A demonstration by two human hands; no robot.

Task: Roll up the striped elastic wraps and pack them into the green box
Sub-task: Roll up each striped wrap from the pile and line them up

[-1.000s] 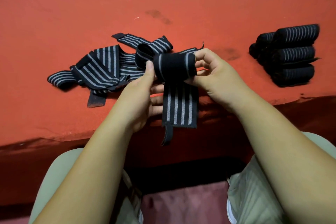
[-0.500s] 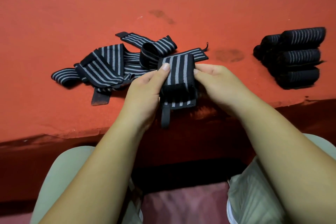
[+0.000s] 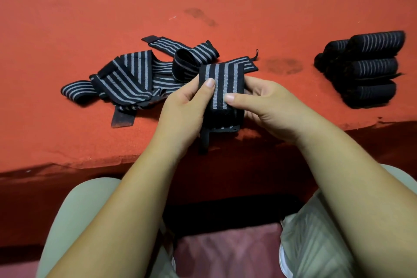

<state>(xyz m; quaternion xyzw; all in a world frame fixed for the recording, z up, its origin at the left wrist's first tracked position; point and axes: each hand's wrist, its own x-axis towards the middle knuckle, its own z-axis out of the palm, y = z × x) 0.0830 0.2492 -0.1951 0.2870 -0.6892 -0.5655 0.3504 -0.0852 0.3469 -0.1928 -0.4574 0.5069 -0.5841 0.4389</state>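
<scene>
Red table (image 3: 67, 18), striped wrap (image 3: 222, 88) between left hand (image 3: 182, 108), right hand (image 3: 270, 106) (both pinching)

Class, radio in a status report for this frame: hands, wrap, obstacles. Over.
Left hand and right hand both grip the half-rolled wrap. Loose wraps left, finished rolls right. Nothing blocking.
</scene>
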